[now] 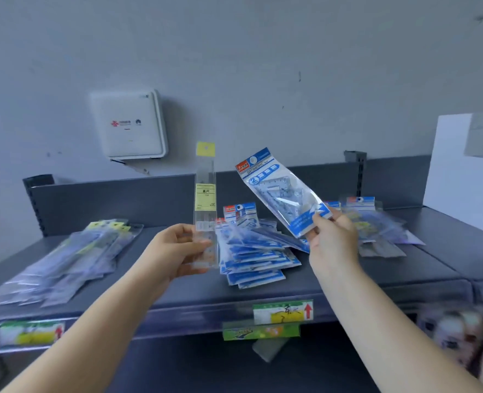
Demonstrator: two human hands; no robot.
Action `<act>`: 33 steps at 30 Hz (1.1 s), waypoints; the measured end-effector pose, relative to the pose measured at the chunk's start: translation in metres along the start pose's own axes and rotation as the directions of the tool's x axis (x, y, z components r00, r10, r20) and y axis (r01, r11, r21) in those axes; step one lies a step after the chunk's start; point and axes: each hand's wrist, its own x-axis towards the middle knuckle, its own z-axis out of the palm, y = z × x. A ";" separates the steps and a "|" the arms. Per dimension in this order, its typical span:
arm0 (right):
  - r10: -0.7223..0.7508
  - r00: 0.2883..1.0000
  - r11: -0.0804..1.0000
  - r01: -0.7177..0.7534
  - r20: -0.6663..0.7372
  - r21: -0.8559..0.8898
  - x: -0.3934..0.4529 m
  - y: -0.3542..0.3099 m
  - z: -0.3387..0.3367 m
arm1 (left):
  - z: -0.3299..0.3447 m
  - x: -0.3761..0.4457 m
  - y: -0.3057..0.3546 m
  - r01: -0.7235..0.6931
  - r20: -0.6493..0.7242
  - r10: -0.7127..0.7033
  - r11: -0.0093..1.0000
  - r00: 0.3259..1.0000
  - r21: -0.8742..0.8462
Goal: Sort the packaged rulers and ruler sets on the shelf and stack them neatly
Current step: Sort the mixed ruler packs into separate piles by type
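Left hand grips an upright straight-ruler pack; right hand pinches a blue geometry-set pack, both above the shelf.
Mid-sort: each probably belongs on its matching pile, the left ruler stack and the middle blue stack, edges squared.

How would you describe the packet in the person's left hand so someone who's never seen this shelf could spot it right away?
Start at the dark grey shelf below the white wall box. Above its middle pile of blue packets, the left hand holds a long narrow clear ruler packet upright by its bottom end. Unlike the wider blue geometric set in the right hand, it has a yellow hang tab and a yellow label.
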 end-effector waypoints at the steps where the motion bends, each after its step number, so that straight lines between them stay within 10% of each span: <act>1: 0.002 1.000 1.000 -0.002 -0.011 0.005 -0.006 0.006 0.006 | -0.012 -0.003 -0.001 0.003 0.000 -0.003 1.000 1.000 0.003; 5: -0.025 1.000 0.987 0.023 -0.007 -0.159 -0.016 0.028 0.031 | -0.052 -0.006 -0.004 0.004 0.023 -0.005 1.000 1.000 0.016; 10: -0.284 0.915 0.534 0.399 0.286 -0.745 -0.025 0.058 0.042 | -0.083 -0.001 -0.009 0.009 0.000 -0.009 1.000 1.000 0.018; 15: -0.260 0.732 0.254 0.681 0.630 -0.687 -0.040 0.090 0.073 | -0.115 0.009 -0.008 0.004 -0.062 -0.003 1.000 0.998 0.020; 22: -0.057 0.587 0.135 0.806 0.808 -0.576 -0.065 0.130 0.127 | -0.176 0.003 0.001 -0.036 -0.177 0.057 0.993 0.983 0.117; 33: 0.191 0.580 -0.024 0.809 0.792 -0.587 -0.111 0.187 0.191 | -0.289 0.012 0.005 -0.030 -0.177 0.064 0.981 0.982 0.192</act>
